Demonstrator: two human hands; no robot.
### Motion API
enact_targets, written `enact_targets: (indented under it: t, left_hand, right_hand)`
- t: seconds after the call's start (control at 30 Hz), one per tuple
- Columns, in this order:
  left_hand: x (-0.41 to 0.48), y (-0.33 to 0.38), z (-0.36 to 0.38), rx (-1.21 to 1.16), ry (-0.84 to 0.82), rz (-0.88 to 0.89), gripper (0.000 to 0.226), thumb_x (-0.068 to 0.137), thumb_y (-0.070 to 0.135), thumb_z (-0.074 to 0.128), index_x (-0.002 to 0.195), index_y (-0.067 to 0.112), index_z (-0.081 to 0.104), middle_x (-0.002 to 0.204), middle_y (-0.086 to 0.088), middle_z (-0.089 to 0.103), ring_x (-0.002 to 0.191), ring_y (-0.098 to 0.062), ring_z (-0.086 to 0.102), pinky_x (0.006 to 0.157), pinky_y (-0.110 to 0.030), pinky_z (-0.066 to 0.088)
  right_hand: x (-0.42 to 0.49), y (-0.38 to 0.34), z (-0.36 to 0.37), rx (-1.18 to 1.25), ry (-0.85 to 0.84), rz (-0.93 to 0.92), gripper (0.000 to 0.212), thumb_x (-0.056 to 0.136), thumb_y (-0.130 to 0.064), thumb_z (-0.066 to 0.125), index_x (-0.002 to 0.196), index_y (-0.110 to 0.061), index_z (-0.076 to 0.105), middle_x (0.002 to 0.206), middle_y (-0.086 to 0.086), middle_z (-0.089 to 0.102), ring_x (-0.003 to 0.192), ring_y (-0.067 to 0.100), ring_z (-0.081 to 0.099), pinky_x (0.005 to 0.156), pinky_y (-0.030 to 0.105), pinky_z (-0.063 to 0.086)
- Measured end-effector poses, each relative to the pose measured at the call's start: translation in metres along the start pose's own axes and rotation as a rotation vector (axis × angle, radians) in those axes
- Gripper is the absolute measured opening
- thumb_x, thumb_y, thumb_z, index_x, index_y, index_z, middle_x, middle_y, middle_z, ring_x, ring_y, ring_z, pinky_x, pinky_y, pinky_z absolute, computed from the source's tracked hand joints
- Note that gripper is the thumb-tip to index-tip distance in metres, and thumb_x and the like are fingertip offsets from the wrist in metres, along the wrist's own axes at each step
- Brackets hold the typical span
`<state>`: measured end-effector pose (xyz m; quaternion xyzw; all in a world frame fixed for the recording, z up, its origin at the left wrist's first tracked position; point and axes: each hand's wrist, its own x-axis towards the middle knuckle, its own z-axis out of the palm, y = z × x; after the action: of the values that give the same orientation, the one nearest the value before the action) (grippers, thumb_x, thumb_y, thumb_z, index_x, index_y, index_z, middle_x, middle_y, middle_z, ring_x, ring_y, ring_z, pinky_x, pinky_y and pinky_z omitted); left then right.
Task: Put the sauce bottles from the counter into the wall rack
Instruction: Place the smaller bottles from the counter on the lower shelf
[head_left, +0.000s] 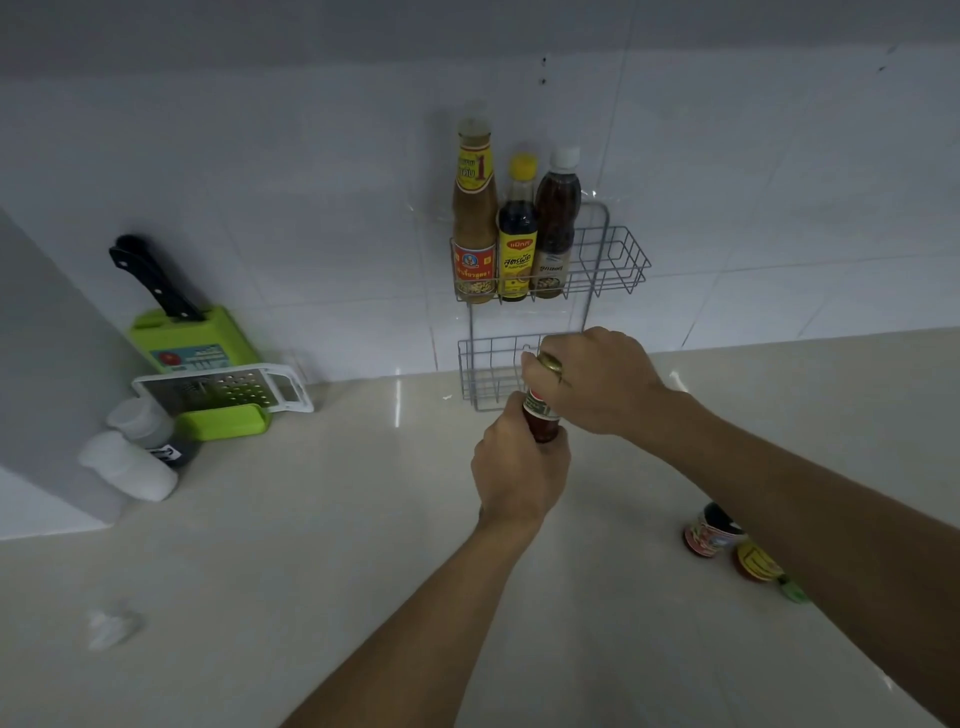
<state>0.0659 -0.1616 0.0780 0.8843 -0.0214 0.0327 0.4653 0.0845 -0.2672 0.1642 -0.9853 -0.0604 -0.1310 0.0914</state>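
Note:
A grey wire wall rack hangs on the white tiles with two baskets. The upper basket holds three bottles: a tall brown sauce bottle, a dark bottle with a yellow cap and a dark bottle with a white cap. In front of the lower basket I hold a red sauce bottle with a gold cap. My left hand grips its body and my right hand grips its neck and cap. Two more bottles, one dark and one with a yellow label, sit on the counter under my right forearm.
At the left stand a green knife block with a black-handled knife, a white and green grater and two white-capped containers. A grey wall panel closes off the far left. A crumpled bit of clear plastic lies on the beige counter.

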Motion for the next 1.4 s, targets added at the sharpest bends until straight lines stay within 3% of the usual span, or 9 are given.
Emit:
enact_targets:
  t: [0.17, 0.27, 0.53, 0.67, 0.77, 0.9, 1.07, 1.27, 1.4]
  left_hand:
    - [0.009, 0.001, 0.004, -0.075, -0.006, -0.009, 0.029, 0.084, 0.030, 0.068, 0.107, 0.021, 0.053, 0.092, 0.004, 0.072, 0.084, -0.023, 0.070, 0.072, -0.045, 0.058]
    - [0.017, -0.003, 0.009, -0.137, -0.035, 0.039, 0.038, 0.083, 0.029, 0.070, 0.108, 0.016, 0.044, 0.090, 0.001, 0.069, 0.079, -0.022, 0.069, 0.064, -0.046, 0.058]
    - [0.053, -0.030, 0.028, -0.389, -0.302, -0.012, 0.089, 0.064, 0.012, 0.085, 0.133, 0.012, 0.028, 0.122, -0.005, 0.061, 0.106, -0.014, 0.067, 0.087, -0.036, 0.061]
    - [0.089, -0.046, 0.029, -0.331, -0.374, -0.203, 0.085, 0.077, 0.021, 0.077, 0.147, 0.003, 0.032, 0.130, -0.008, 0.055, 0.107, -0.011, 0.062, 0.087, -0.019, 0.056]
    - [0.118, -0.068, 0.032, -0.189, -0.308, -0.298, 0.097, 0.061, 0.046, 0.069, 0.148, 0.011, 0.041, 0.149, -0.013, 0.046, 0.137, -0.032, 0.049, 0.109, -0.046, 0.048]
    - [0.140, -0.076, 0.025, -0.157, -0.335, -0.437, 0.082, 0.091, 0.008, 0.055, 0.160, 0.006, 0.011, 0.168, -0.013, 0.007, 0.153, -0.033, 0.020, 0.122, -0.042, 0.028]
    - [0.159, -0.089, 0.031, -0.208, -0.386, -0.521, 0.091, 0.086, 0.003, 0.053, 0.162, 0.011, 0.004, 0.167, -0.011, 0.019, 0.151, -0.032, 0.026, 0.119, -0.046, 0.033]
    - [0.175, -0.099, 0.040, -0.243, -0.445, -0.508, 0.098, 0.063, 0.010, 0.048, 0.158, 0.016, 0.025, 0.153, -0.017, 0.045, 0.134, -0.034, 0.048, 0.084, -0.031, 0.048]
    - [0.175, -0.102, 0.039, -0.220, -0.457, -0.481, 0.077, 0.077, 0.003, 0.048, 0.153, 0.013, 0.033, 0.143, -0.020, 0.053, 0.130, -0.037, 0.051, 0.097, -0.040, 0.048]
  right_hand:
    - [-0.009, 0.010, 0.008, 0.558, -0.089, 0.317, 0.051, 0.079, -0.070, 0.062, 0.080, -0.019, 0.064, 0.076, -0.004, 0.065, 0.075, 0.010, 0.063, 0.063, 0.025, 0.047]
    - [-0.018, 0.014, 0.024, 0.739, -0.250, 0.333, 0.042, 0.077, -0.063, 0.071, 0.103, -0.029, 0.073, 0.095, -0.010, 0.074, 0.090, 0.003, 0.068, 0.082, 0.028, 0.057]
    - [0.002, 0.036, 0.051, 0.708, -0.241, 0.258, 0.039, 0.084, -0.043, 0.074, 0.118, -0.024, 0.068, 0.107, -0.009, 0.072, 0.097, 0.008, 0.067, 0.085, 0.027, 0.053]
    - [0.024, 0.046, 0.064, 0.685, -0.144, 0.260, 0.038, 0.084, -0.036, 0.075, 0.118, -0.020, 0.065, 0.107, -0.006, 0.070, 0.097, 0.010, 0.065, 0.082, 0.017, 0.048]
    - [0.046, 0.048, 0.071, 0.710, -0.056, 0.261, 0.039, 0.084, -0.029, 0.077, 0.119, -0.018, 0.065, 0.104, -0.005, 0.068, 0.098, 0.013, 0.064, 0.086, 0.021, 0.048]
    - [0.071, 0.046, 0.083, 0.794, 0.029, 0.241, 0.038, 0.082, -0.018, 0.077, 0.118, -0.015, 0.065, 0.103, -0.003, 0.067, 0.099, 0.015, 0.063, 0.088, 0.018, 0.051]
    - [0.090, 0.045, 0.112, 0.800, 0.030, 0.199, 0.038, 0.079, -0.023, 0.075, 0.114, -0.014, 0.064, 0.105, 0.003, 0.070, 0.099, 0.024, 0.065, 0.090, 0.046, 0.055]
    - [0.098, 0.043, 0.143, 0.749, 0.006, 0.181, 0.037, 0.083, -0.019, 0.076, 0.116, -0.009, 0.063, 0.099, -0.001, 0.067, 0.091, 0.017, 0.065, 0.081, 0.025, 0.054]
    - [0.115, 0.041, 0.159, 0.733, -0.077, 0.221, 0.045, 0.087, -0.024, 0.072, 0.126, -0.011, 0.056, 0.112, 0.004, 0.069, 0.103, 0.021, 0.065, 0.093, 0.034, 0.053]
